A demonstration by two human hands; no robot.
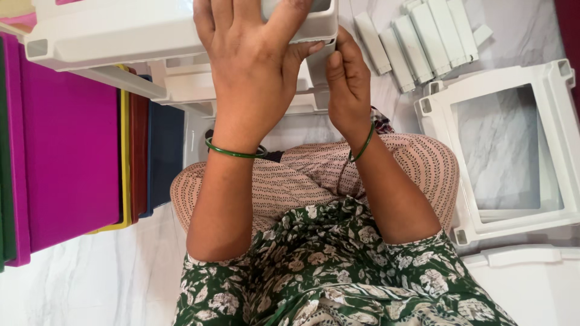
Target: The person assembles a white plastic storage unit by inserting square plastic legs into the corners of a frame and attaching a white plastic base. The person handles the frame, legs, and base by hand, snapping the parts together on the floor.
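Head view, looking down over a seated person's lap: a white plastic frame is held across the top of the picture, its long axis running left to right and slightly tilted, its right end nearest the hands. The left hand is laid flat over the frame's right end, fingers spread and wrapped over the top edge, thumb pressed against the lower rim. The right hand is closed, thumb and fingers pinched on a white upright post just below the frame's right corner; whether the post is seated in the frame cannot be told. A green bangle is worn on each wrist. To the left, a stack of flat coloured panels is seen edge-on and face-on: magenta broadest, then yellow, dark red and navy edges, with a green edge at the far left. At upper right, a row of short white bars is laid side by side on the marble floor, their long axes pointing up and slightly left. At right, a second white open frame lies flat, the floor visible through its opening. No labels or printed signs can be made out.
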